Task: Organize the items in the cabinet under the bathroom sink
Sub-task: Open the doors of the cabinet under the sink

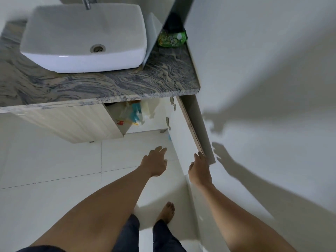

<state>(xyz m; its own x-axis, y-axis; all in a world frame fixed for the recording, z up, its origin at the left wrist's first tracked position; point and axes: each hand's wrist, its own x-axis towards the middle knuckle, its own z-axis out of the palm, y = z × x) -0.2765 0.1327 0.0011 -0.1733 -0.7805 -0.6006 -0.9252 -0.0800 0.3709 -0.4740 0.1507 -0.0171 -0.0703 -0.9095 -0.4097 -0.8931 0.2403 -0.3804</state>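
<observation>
The cabinet [72,122] under the sink [81,39] has its right door [183,135] open. Inside lie jumbled items [131,115]: a teal bottle [135,109], clear plastic bags and a red-and-white pack [121,122], none with writing sharp enough to read. The left hand [154,162] reaches toward the opening, fingers loose and spread, holding nothing. The right hand [199,170] lays straight fingers against the door's free edge without curling round it. A green packet [171,39] sits on the counter [127,82], its print too blurred to read.
</observation>
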